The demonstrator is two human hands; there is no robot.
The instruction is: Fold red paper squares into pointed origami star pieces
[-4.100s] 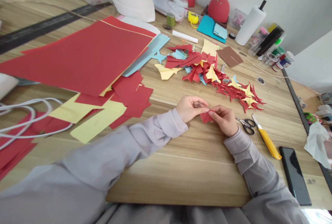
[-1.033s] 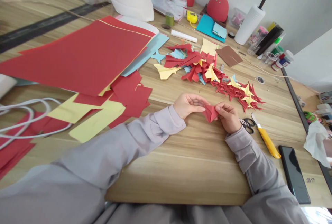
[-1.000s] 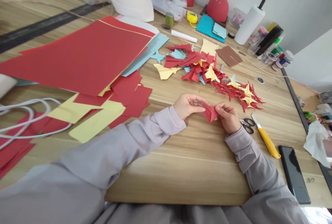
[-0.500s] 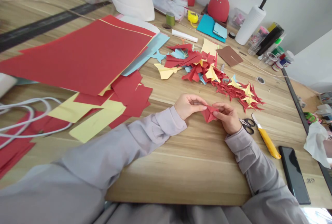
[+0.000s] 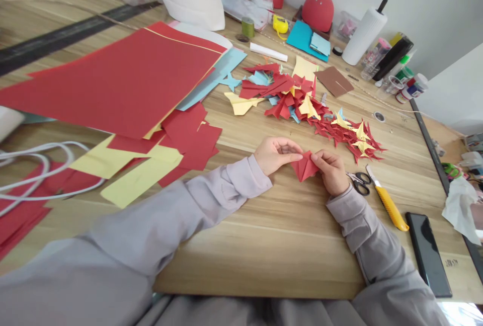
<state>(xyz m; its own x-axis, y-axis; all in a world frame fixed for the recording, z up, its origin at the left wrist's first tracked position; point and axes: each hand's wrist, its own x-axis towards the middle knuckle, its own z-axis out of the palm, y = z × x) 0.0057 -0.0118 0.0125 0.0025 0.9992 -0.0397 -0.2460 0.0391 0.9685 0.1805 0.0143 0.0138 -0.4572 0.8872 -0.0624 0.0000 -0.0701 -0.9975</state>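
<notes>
A small folded red paper [image 5: 305, 167] with creases is held above the wooden table [image 5: 264, 245], its point facing down. My left hand [image 5: 277, 155] pinches its left upper edge between thumb and fingers. The right upper edge is gripped by my right hand [image 5: 331, 170], fingers curled. Beyond the hands lies a pile of folded red, yellow and blue paper pieces [image 5: 281, 89], and red and yellow paper stars [image 5: 362, 140] lie at its right end. Black scissors [image 5: 361, 182] are just right of my right hand.
Large red sheets [image 5: 124, 79] and cut red and yellow strips [image 5: 141, 175] lie at the left, with a white cable [image 5: 71, 155]. A yellow cutter [image 5: 390, 205] and a black phone [image 5: 428, 253] are at the right. Bottles and jars stand at the back right.
The red paper shows a wider face and has tilted slightly, its point a little lower. My right thumb has risen along its edge; my left hand has barely moved.
</notes>
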